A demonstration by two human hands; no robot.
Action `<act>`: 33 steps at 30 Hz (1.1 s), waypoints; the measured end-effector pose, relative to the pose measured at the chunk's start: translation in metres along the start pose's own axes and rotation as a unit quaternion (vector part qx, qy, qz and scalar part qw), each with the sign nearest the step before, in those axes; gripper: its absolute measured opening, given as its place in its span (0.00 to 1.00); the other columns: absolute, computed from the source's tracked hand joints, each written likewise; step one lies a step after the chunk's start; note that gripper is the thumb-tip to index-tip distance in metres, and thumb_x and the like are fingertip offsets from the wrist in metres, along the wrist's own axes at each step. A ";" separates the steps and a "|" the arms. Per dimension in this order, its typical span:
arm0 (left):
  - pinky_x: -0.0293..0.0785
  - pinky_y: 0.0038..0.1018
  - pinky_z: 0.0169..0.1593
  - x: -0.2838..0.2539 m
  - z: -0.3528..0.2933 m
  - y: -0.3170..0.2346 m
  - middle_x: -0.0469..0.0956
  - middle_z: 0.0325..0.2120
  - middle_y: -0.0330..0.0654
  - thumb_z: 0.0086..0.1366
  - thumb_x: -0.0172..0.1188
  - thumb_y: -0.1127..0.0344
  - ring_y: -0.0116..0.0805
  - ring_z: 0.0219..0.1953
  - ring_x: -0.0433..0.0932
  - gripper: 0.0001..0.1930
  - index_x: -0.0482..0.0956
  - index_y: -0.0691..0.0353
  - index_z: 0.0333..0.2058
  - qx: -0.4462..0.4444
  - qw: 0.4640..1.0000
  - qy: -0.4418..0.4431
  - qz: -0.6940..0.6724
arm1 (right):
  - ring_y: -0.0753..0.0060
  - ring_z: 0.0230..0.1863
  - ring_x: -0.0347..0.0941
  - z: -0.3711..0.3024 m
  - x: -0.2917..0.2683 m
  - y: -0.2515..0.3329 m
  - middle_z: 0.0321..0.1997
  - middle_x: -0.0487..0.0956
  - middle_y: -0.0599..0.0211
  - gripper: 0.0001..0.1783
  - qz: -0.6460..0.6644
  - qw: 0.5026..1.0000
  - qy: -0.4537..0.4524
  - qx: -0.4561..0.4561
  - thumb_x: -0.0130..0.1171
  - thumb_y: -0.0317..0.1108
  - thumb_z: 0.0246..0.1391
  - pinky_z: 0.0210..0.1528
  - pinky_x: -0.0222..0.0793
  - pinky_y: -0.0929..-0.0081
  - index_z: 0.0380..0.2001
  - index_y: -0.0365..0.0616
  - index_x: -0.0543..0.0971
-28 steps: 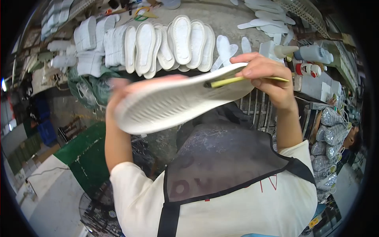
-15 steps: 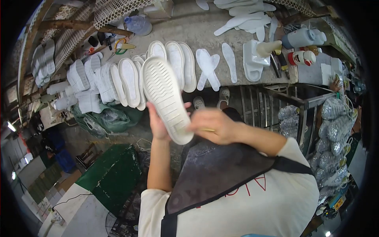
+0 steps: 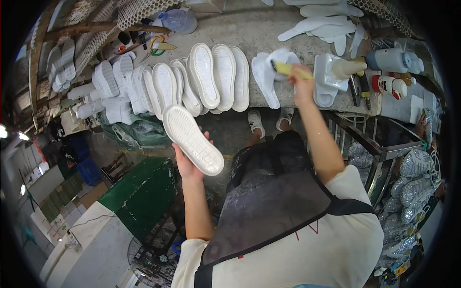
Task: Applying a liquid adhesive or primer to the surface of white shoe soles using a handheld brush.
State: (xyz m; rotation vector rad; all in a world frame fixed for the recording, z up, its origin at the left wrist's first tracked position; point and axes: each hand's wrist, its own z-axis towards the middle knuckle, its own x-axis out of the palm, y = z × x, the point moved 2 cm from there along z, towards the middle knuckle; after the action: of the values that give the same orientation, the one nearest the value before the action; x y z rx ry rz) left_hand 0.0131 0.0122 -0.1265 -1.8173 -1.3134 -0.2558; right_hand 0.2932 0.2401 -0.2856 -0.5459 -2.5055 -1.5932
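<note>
My left hand holds a white shoe sole up in front of me, tread side showing, below the bench edge. My right hand reaches out over the bench and grips a yellow-handled brush, its tip over a white insole lying on the grey bench. A row of white soles leans side by side on the bench to the left of the brush. My dark apron and white shirt fill the lower middle.
A white glue pot with a cream bottle stands right of my brush hand. White jugs and a red-capped can sit at the right. More soles are stacked at the left, insoles at the back. A green box stands below left.
My right hand has left the sole and gone out to the bench with the brush. My left hand has lowered the sole toward the left.
</note>
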 end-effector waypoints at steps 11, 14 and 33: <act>0.74 0.43 0.50 0.039 0.057 -0.029 0.72 0.48 0.57 0.70 0.27 0.41 0.51 0.48 0.75 0.35 0.59 0.66 0.60 -0.015 0.976 0.206 0.071 | 0.55 0.53 0.71 -0.041 0.042 0.098 0.47 0.73 0.54 0.10 0.109 0.943 0.311 0.044 0.48 0.27 0.58 0.56 0.70 0.54 0.44 0.41 0.67; 0.74 0.42 0.50 0.051 0.058 -0.019 0.72 0.50 0.53 0.69 0.26 0.41 0.51 0.47 0.76 0.35 0.59 0.65 0.60 -0.045 0.958 0.279 0.057 | 0.52 0.52 0.71 -0.013 0.022 0.037 0.50 0.72 0.50 0.11 0.261 0.924 0.214 0.179 0.48 0.27 0.59 0.55 0.71 0.56 0.45 0.40 0.67; 0.67 0.36 0.56 0.071 0.225 0.144 0.72 0.51 0.46 0.70 0.36 0.44 0.40 0.52 0.72 0.30 0.65 0.63 0.57 -0.148 0.977 0.135 0.068 | 0.59 0.45 0.74 0.007 -0.033 -0.033 0.44 0.70 0.57 0.10 -0.038 0.995 -0.008 -0.092 0.50 0.28 0.60 0.50 0.75 0.60 0.43 0.37 0.68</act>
State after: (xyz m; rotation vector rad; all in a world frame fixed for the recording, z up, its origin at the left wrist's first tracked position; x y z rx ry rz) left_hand 0.0986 0.2131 -0.2957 -2.0267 -0.9966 -0.6283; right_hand 0.3129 0.2264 -0.3264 -0.4899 -2.4329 -1.8673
